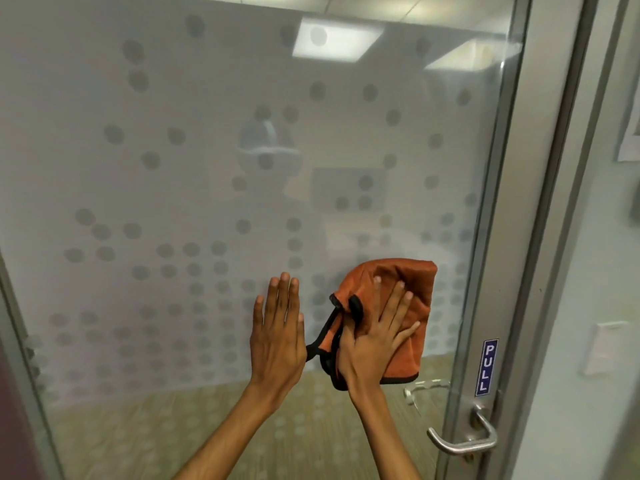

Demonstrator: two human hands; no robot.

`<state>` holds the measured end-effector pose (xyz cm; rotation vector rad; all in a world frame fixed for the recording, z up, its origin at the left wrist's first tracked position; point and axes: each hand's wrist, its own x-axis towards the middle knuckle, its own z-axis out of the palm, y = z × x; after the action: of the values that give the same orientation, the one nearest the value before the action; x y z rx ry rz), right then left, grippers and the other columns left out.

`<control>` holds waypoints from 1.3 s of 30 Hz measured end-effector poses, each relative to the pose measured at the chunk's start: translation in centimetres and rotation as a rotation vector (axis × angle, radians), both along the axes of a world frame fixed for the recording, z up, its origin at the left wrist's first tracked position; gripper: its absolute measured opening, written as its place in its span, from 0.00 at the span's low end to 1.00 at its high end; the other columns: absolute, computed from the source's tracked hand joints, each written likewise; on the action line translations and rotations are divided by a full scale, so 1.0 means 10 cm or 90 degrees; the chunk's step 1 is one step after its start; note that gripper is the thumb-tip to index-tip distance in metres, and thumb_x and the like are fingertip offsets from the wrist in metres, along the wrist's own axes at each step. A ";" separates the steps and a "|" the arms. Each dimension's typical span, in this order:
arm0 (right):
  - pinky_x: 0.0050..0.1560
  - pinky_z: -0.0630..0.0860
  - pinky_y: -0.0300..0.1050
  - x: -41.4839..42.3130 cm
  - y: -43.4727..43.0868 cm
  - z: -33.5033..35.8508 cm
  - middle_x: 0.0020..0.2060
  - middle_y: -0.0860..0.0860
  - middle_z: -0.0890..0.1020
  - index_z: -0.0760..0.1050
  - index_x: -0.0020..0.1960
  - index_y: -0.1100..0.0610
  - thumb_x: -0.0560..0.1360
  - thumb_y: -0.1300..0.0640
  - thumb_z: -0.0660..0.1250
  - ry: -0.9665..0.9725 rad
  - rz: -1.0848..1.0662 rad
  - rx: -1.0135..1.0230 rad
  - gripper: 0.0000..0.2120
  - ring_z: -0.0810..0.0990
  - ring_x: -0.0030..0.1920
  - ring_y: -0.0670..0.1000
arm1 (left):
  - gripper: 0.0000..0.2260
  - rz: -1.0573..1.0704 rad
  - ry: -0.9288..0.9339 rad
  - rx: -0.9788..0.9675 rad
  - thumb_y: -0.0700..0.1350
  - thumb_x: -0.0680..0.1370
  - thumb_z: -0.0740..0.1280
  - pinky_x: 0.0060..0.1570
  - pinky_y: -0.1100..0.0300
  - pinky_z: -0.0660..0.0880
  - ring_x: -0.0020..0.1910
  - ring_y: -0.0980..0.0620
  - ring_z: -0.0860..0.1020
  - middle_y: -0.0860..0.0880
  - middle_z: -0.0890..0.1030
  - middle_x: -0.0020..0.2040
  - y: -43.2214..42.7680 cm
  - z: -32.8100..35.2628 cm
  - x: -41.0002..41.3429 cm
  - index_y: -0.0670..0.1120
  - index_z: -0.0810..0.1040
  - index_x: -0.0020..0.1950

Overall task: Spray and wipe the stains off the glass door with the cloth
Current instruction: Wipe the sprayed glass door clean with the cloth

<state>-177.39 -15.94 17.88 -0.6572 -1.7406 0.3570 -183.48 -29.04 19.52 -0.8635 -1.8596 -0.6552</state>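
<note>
A frosted glass door (173,168) dotted with grey circles fills the view, and the room behind it is blurred and hard to make out. The left hand (277,327) lies flat on the glass, fingers straight, holding nothing. Just beside it, the right hand (374,341), fingers spread, presses an orange cloth (408,289) to the glass, hiding its middle. Far right are a blue PULL sign (486,367) and a metal handle (464,441).

An orange cloth (414,282) with black edging is showing under the right hand (374,344). Around it, the door (173,168) is showing frosted white with grey dots. Right of the hand, a blue sign (486,367) is bearing white letters.
</note>
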 end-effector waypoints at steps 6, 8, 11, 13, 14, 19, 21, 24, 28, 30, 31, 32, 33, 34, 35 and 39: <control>0.75 0.39 0.74 -0.17 -0.28 0.18 0.82 0.49 0.45 0.46 0.81 0.42 0.79 0.42 0.54 0.057 0.046 -0.029 0.33 0.41 0.82 0.55 | 0.26 0.051 -0.028 0.022 0.43 0.83 0.50 0.80 0.50 0.40 0.81 0.50 0.45 0.43 0.53 0.81 -0.37 0.14 -0.15 0.43 0.50 0.81; 0.75 0.37 0.73 -0.23 -0.40 0.33 0.82 0.50 0.44 0.45 0.81 0.43 0.80 0.40 0.51 0.054 0.054 0.007 0.32 0.41 0.82 0.56 | 0.25 0.056 -0.029 0.029 0.44 0.83 0.50 0.80 0.51 0.40 0.81 0.50 0.44 0.43 0.52 0.81 -0.57 0.22 -0.24 0.42 0.51 0.80; 0.75 0.36 0.71 -0.38 -0.67 0.65 0.82 0.54 0.47 0.45 0.81 0.44 0.81 0.38 0.49 0.051 0.059 0.071 0.32 0.41 0.82 0.57 | 0.25 0.053 -0.030 0.048 0.43 0.83 0.49 0.80 0.53 0.41 0.81 0.49 0.44 0.44 0.50 0.81 -0.88 0.30 -0.38 0.40 0.50 0.80; 0.75 0.37 0.73 -0.50 -0.86 0.88 0.81 0.55 0.50 0.50 0.81 0.47 0.80 0.39 0.52 0.053 0.066 0.103 0.32 0.44 0.82 0.59 | 0.25 0.072 -0.039 0.070 0.44 0.84 0.48 0.80 0.52 0.41 0.81 0.48 0.45 0.45 0.48 0.81 -1.10 0.36 -0.48 0.40 0.50 0.81; 0.75 0.38 0.73 -0.55 -0.96 0.99 0.81 0.56 0.51 0.52 0.81 0.47 0.80 0.41 0.55 0.054 0.072 0.120 0.33 0.45 0.81 0.59 | 0.25 0.084 -0.039 0.078 0.44 0.84 0.48 0.80 0.52 0.41 0.81 0.48 0.45 0.45 0.48 0.81 -1.22 0.39 -0.54 0.40 0.50 0.81; 0.77 0.35 0.67 -0.76 -1.38 1.22 0.81 0.55 0.54 0.53 0.81 0.47 0.79 0.45 0.57 0.058 0.117 0.212 0.32 0.44 0.82 0.57 | 0.25 0.096 -0.036 0.087 0.44 0.84 0.48 0.80 0.47 0.44 0.81 0.45 0.47 0.46 0.47 0.82 -1.64 0.42 -0.76 0.41 0.49 0.81; 0.77 0.32 0.63 -0.81 -1.48 1.21 0.81 0.55 0.54 0.55 0.81 0.47 0.79 0.45 0.57 0.055 0.135 0.244 0.32 0.43 0.82 0.55 | 0.25 0.089 -0.037 0.097 0.44 0.84 0.48 0.80 0.48 0.44 0.81 0.45 0.47 0.46 0.47 0.82 -1.73 0.38 -0.80 0.42 0.48 0.81; 0.77 0.30 0.60 -0.84 -1.63 1.09 0.81 0.53 0.53 0.57 0.80 0.48 0.76 0.47 0.59 0.036 0.165 0.274 0.33 0.42 0.82 0.55 | 0.25 0.070 -0.046 0.110 0.44 0.84 0.48 0.80 0.51 0.43 0.82 0.45 0.47 0.46 0.47 0.82 -1.86 0.30 -0.86 0.42 0.46 0.81; 0.78 0.30 0.58 -0.86 -1.88 0.79 0.81 0.50 0.52 0.59 0.79 0.47 0.73 0.51 0.60 0.000 0.246 0.273 0.34 0.41 0.82 0.53 | 0.25 0.017 -0.048 0.099 0.40 0.84 0.51 0.80 0.51 0.45 0.82 0.46 0.48 0.47 0.48 0.82 -2.05 0.18 -0.91 0.42 0.49 0.81; 0.79 0.31 0.57 -0.83 -2.02 0.55 0.81 0.49 0.52 0.60 0.80 0.48 0.73 0.53 0.59 -0.039 0.329 0.280 0.35 0.43 0.82 0.53 | 0.25 -0.024 -0.038 0.079 0.39 0.83 0.53 0.80 0.47 0.48 0.81 0.44 0.49 0.45 0.51 0.82 -2.17 0.14 -0.92 0.40 0.52 0.80; 0.79 0.33 0.58 -0.80 -2.08 0.42 0.81 0.48 0.52 0.59 0.80 0.48 0.73 0.53 0.59 -0.059 0.373 0.279 0.34 0.45 0.82 0.53 | 0.26 -0.047 -0.036 0.061 0.42 0.83 0.55 0.80 0.47 0.48 0.81 0.43 0.49 0.44 0.52 0.82 -2.23 0.13 -0.91 0.39 0.53 0.80; 0.79 0.35 0.58 -0.76 -2.14 0.31 0.81 0.47 0.53 0.59 0.80 0.48 0.74 0.53 0.59 -0.080 0.415 0.272 0.33 0.46 0.82 0.53 | 0.27 -0.066 -0.037 0.050 0.46 0.83 0.56 0.80 0.47 0.49 0.81 0.43 0.49 0.42 0.53 0.81 -2.28 0.11 -0.91 0.38 0.55 0.80; 0.80 0.36 0.59 -0.70 -2.17 0.23 0.81 0.47 0.54 0.60 0.80 0.49 0.75 0.53 0.58 -0.095 0.451 0.256 0.32 0.46 0.82 0.52 | 0.27 -0.079 -0.041 0.044 0.47 0.83 0.58 0.80 0.47 0.51 0.81 0.42 0.50 0.41 0.55 0.81 -2.32 0.09 -0.90 0.37 0.57 0.79; 0.80 0.38 0.60 -0.65 -2.20 0.18 0.81 0.46 0.56 0.60 0.79 0.50 0.76 0.53 0.57 -0.096 0.489 0.227 0.31 0.47 0.82 0.51 | 0.25 -0.087 -0.052 0.050 0.44 0.82 0.59 0.79 0.45 0.55 0.81 0.42 0.52 0.41 0.58 0.80 -2.36 0.08 -0.89 0.37 0.60 0.78; 0.80 0.39 0.60 -0.58 -2.22 0.17 0.80 0.46 0.58 0.62 0.79 0.50 0.77 0.53 0.57 -0.083 0.537 0.177 0.30 0.49 0.82 0.50 | 0.22 -0.084 -0.058 0.074 0.41 0.82 0.59 0.77 0.45 0.59 0.80 0.43 0.56 0.42 0.62 0.79 -2.39 0.05 -0.87 0.38 0.64 0.76; 0.76 0.63 0.45 -0.23 -2.31 0.32 0.70 0.38 0.75 0.71 0.71 0.42 0.79 0.51 0.59 0.052 0.739 -0.131 0.21 0.71 0.72 0.43 | 0.15 -0.090 -0.068 0.198 0.43 0.84 0.53 0.65 0.62 0.69 0.66 0.57 0.72 0.48 0.76 0.63 -2.47 -0.04 -0.69 0.44 0.75 0.65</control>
<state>-179.64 -39.09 21.04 0.3134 -1.8595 1.3384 -190.39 -53.76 19.12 -0.7711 -1.7393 -1.0662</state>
